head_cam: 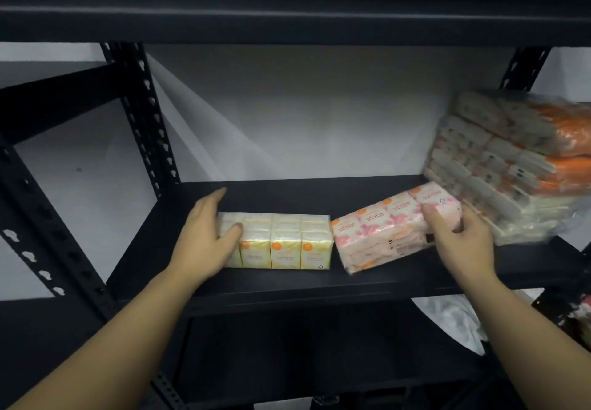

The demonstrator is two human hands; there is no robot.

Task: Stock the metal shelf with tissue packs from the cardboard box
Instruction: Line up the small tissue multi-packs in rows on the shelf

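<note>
While the left hand (209,234) rests with relaxed fingers on the left end of the yellow tissue pack (281,241), the right hand (459,232) grips the pink tissue pack (388,229), tilted on the black shelf (287,194). Just right of that hand leans a stack of orange packs (511,166).

The metal shelf (287,192) is black, its uprights punched with rows of keyhole slots, against a pale grey-white wall (303,115). The yellow tissue pack (284,243) is pale yellow with small orange dots. The pink tissue pack (383,230) is white with pink floral blotches. The stacked packs (511,166) are orange and white under clear wrap.
</note>
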